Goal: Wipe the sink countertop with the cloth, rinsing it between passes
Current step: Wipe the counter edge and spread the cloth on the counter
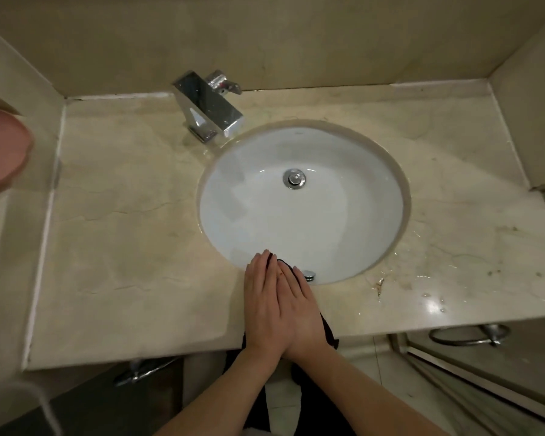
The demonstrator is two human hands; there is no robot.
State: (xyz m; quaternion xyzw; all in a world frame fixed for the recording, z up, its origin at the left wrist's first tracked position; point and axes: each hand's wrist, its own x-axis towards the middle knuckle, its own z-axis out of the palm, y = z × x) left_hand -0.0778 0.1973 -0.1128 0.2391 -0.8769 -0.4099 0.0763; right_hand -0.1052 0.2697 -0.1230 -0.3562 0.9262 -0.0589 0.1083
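Desk [132,234]: beige veined marble, running wall to wall, cracks showing on its left half.
Basin [302,215]: round and white, sitting sunk into the desk right of centre.
Tap [210,108]: chrome, square, standing at the back left of the basin.
Cloth [328,333]: dark, lying over the front edge under the hands [280,306].
Water: droplets glistening at the front right [434,303].

The sink [302,209] is set into the worktop [123,234], with the tap [208,108] behind it to the left. Both hands, left hand [261,306] beside right hand [299,313], lie on a cloth [328,332] at the sink's near rim.
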